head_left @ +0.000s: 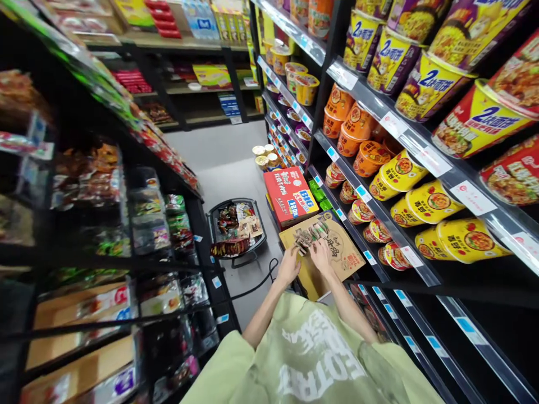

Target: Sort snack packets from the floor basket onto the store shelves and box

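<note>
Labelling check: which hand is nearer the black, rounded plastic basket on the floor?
Left: the left hand is right of the basket; the right hand is farther right.

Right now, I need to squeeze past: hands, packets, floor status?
Left hand and right hand at small packets. Packets over cardboard box. Black basket on floor, leftward.

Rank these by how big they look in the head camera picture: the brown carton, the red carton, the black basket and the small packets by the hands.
1. Brown carton
2. Black basket and red carton: too close to rank
3. Small packets
</note>
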